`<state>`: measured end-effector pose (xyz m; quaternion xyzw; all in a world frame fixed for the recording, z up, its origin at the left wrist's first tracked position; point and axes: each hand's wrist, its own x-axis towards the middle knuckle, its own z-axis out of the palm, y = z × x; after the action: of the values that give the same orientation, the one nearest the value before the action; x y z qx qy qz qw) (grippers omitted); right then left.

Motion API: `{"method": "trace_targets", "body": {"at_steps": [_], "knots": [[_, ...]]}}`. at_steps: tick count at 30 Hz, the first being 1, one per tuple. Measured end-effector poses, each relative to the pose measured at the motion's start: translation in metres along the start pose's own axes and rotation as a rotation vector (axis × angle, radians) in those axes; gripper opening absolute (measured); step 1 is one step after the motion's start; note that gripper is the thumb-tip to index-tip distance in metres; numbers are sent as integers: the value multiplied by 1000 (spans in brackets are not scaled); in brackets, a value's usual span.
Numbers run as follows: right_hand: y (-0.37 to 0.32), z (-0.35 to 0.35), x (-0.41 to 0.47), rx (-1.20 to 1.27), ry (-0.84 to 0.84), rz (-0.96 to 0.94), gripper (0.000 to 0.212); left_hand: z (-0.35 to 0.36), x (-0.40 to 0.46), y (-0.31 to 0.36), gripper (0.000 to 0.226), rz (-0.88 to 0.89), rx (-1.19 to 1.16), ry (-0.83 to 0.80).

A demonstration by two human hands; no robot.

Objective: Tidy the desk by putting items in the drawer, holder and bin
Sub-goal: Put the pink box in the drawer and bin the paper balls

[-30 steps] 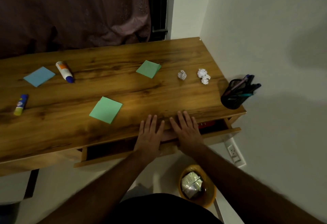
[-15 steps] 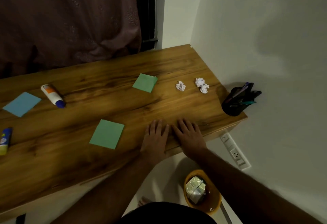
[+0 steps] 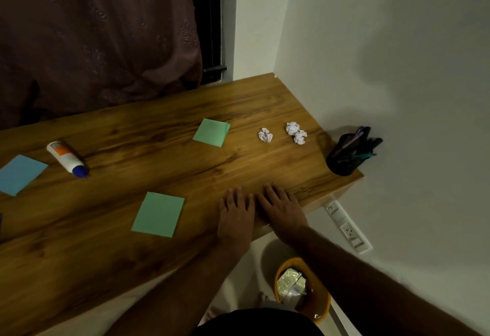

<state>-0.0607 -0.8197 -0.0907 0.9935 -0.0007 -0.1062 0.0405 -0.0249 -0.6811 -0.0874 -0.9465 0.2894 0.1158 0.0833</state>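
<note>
Both hands lay flat, fingers spread, side by side at the desk's (image 3: 164,261) near edge, the left hand (image 3: 235,218) touching the right hand (image 3: 282,211). Little appeared tidied: paper balls (image 3: 296,132) beyond the hands, green notes (image 3: 158,214) and glue (image 3: 66,159) to their left. Pen holder (image 3: 344,159) stood right, bin (image 3: 302,289) below.

Dim white walls (image 3: 371,43), maroon curtain (image 3: 92,30)
</note>
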Motion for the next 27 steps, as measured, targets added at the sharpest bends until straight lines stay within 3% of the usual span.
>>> {"method": "trace_targets", "body": {"at_steps": [6,11,14,16,21,24,27], "knots": [[-8,-5,2,58,-29,39,77,-21,2,-10,102,61,-84,-65],[6,-21,15,36,-86,-40,77,-51,20,-17,56,24,-240,-58],[22,-36,27,82,-152,-112,74,-63,39,-22,53,-29,-341,-78],[36,-48,38,212,-143,-97,57,-69,52,-22,51,-51,-392,-55],[85,-70,74,410,-12,126,31,-87,91,-14,60,-102,-422,-52],[122,-80,94,443,166,290,35,-104,117,-10,62,-104,-444,-66],[158,-90,118,515,234,498,50,-119,143,-4,64,-170,-464,-68]]}}
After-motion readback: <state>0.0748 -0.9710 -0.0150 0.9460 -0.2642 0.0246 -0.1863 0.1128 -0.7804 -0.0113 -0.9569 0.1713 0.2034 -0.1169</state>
